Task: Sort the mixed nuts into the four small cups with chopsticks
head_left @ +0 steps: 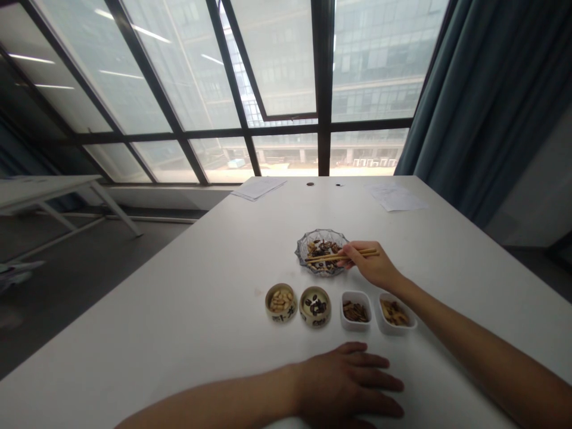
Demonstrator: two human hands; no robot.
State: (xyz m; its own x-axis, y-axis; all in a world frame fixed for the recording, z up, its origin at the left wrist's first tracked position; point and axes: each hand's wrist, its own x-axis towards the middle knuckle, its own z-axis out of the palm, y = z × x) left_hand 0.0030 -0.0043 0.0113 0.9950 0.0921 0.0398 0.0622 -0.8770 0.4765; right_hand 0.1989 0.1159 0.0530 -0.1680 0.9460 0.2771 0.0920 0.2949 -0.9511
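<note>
My right hand (pixel 369 262) is closed around a pair of wooden chopsticks (pixel 324 257), whose tips reach over a scalloped glass bowl (pixel 300 262) of mixed dark and light pieces. Whether the tips pinch a piece is too small to tell. Nearer to me stand two round pots, one with peanuts (pixel 281 300), the other with dark seeds (pixel 317 306). To their right are two white plastic tubs, one with brown strips (pixel 355 311), the other with yellowish-brown pieces (pixel 394 313). My left hand (pixel 351 384) lies flat with fingers spread on the table in front of the tubs.
The white table (pixel 201 310) runs toward the windows. At its far end lie papers on the left (pixel 259 189) and on the right (pixel 395 196), with two small dark spots between them. A blue curtain (pixel 482 107) hangs at the right; another table (pixel 49 187) stands at the left.
</note>
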